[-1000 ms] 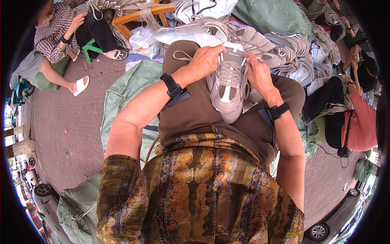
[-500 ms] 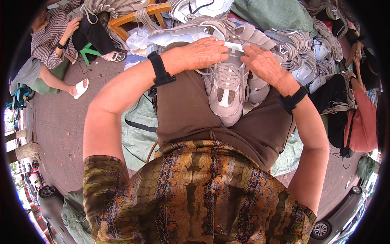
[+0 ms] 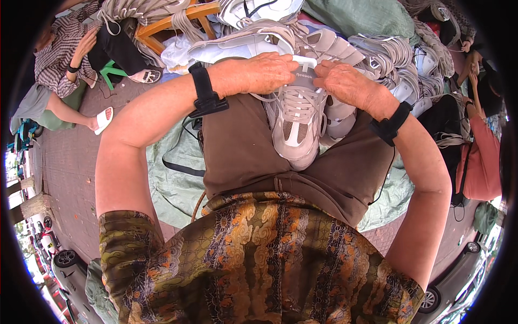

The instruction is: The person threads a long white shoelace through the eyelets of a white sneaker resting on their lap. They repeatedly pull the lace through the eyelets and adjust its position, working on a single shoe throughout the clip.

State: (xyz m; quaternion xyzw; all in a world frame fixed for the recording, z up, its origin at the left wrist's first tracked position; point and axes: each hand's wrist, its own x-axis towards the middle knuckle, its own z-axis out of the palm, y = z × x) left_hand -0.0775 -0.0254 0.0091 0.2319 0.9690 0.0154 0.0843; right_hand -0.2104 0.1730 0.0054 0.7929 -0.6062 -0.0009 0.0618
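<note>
A beige-grey sneaker (image 3: pixel 297 141) rests between my thighs, toe toward me, its laces threaded across the front. At the left edge of its raised tongue, my left hand (image 3: pixel 264 74) is closed, fingers bent together at the collar. My right hand (image 3: pixel 343 82) grips the tongue's right edge between thumb and fingers. The tongue's white top shows between the two hands. Parts of both hands' fingertips are hidden behind the shoe opening. Beside it, partly under my right hand, lies a second similar sneaker (image 3: pixel 340 123).
Beyond my hands lie heaped shoe uppers (image 3: pixel 380 59) with loose laces, a wooden stool frame (image 3: pixel 178 24) and a green sack (image 3: pixel 361 21). Green sheeting (image 3: pixel 171 191) is spread below my legs. One person in a checked shirt (image 3: pixel 65 48) sits left; others are at the right.
My elbows have spread slightly outward. The fingers of both hands stay at the tongue, which tilts a little. The whole view has shifted slightly.
</note>
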